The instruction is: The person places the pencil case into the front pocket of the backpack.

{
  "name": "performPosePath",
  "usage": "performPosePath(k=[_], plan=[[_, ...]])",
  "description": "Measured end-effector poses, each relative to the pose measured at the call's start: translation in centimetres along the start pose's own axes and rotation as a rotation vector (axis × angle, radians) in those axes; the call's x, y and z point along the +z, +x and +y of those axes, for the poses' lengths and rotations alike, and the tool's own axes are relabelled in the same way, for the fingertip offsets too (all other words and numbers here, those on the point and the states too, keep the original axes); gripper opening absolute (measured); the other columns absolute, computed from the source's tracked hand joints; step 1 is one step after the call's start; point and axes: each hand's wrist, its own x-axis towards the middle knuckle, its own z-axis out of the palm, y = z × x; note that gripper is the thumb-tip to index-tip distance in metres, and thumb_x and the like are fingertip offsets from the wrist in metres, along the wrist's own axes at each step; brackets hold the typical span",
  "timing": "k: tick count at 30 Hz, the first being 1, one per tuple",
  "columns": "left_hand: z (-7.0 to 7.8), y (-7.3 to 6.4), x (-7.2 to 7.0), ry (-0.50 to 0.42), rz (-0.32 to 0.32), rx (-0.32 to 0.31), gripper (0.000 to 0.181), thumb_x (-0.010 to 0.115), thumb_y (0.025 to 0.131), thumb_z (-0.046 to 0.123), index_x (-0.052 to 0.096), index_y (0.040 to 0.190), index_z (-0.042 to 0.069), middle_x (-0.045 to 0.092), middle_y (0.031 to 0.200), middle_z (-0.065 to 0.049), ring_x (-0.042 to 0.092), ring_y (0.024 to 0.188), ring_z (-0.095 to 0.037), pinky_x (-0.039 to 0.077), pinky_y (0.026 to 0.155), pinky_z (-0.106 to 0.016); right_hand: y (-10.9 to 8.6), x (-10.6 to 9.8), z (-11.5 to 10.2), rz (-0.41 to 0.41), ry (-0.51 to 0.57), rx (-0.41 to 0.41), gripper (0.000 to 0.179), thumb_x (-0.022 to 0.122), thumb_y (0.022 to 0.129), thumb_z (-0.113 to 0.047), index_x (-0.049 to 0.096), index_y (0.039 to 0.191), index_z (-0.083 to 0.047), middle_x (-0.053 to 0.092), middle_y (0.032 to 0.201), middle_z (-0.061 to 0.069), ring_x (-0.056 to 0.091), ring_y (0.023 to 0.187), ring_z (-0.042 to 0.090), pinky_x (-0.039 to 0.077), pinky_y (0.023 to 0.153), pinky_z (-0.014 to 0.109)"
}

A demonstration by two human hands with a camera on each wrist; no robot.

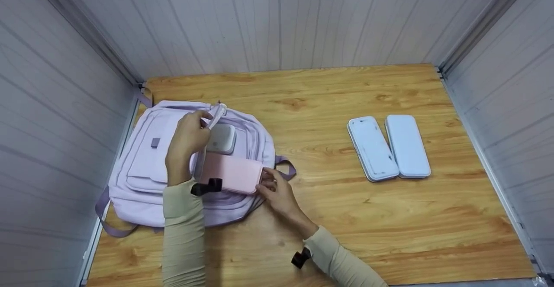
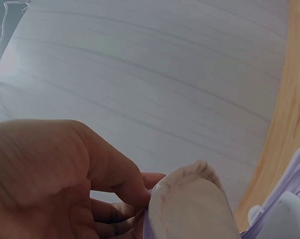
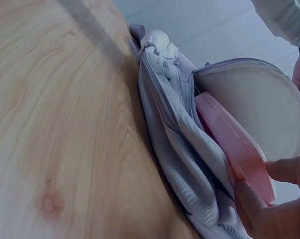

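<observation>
A lavender backpack (image 1: 140,153) lies on the wooden table with its front flap (image 2: 192,209) lifted. My left hand (image 1: 189,134) pinches that flap by its edge and holds it up. Between the thumb and fingers of my right hand (image 1: 282,195) is the right end of a pink rectangular case (image 1: 237,173). In the right wrist view the pink case (image 3: 229,134) stands partly inside the backpack's opening, its far end going in under the flap. Behind it a white rounded box (image 1: 223,139) sits in the opening, its left side hidden by the flap.
Two pale blue cases, one with dark marks (image 1: 373,148) and one plain (image 1: 407,146), lie side by side at the right of the wooden table (image 1: 311,217). Purple straps (image 1: 113,233) spread out around the backpack. Grey panels (image 1: 298,23) wall in the table at the back and sides.
</observation>
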Motion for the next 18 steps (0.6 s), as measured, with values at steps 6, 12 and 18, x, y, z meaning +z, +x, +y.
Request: performPosePath(k=[6, 12, 18], plan=[[0.0, -0.1, -0.1, 0.004, 0.004, 0.000, 0.046, 0.041, 0.079, -0.002, 0.058, 0.122, -0.005, 0.063, 0.100, -0.022, 0.055, 0.093, -0.032, 0.045, 0.080, -0.043, 0.3, 1.0, -0.4, 0.004, -0.018, -0.048, 0.047, 0.059, 0.088, 0.005, 0.041, 0.128, 0.021, 0.054, 0.117, 0.037, 0.059, 0.104, 0.049, 0.050, 0.090, 0.045], [0.1, -0.1, -0.1, 0.005, 0.009, 0.004, 0.046, 0.041, 0.079, -0.002, 0.058, 0.122, -0.005, 0.063, 0.099, -0.022, 0.055, 0.092, -0.031, 0.045, 0.079, -0.043, 0.8, 1.8, -0.8, -0.008, 0.013, -0.008, 0.047, 0.057, 0.089, 0.006, 0.040, 0.130, 0.022, 0.053, 0.120, 0.038, 0.057, 0.108, 0.049, 0.048, 0.095, 0.044], [0.1, -0.2, 0.0, 0.001, 0.010, 0.007, 0.045, 0.042, 0.079, -0.002, 0.059, 0.121, -0.005, 0.064, 0.098, -0.022, 0.056, 0.090, -0.031, 0.045, 0.077, -0.041, 1.6, 2.5, -0.8, -0.030, 0.070, 0.005, 0.048, 0.056, 0.088, 0.007, 0.039, 0.131, 0.022, 0.052, 0.123, 0.037, 0.056, 0.110, 0.048, 0.050, 0.092, 0.031]])
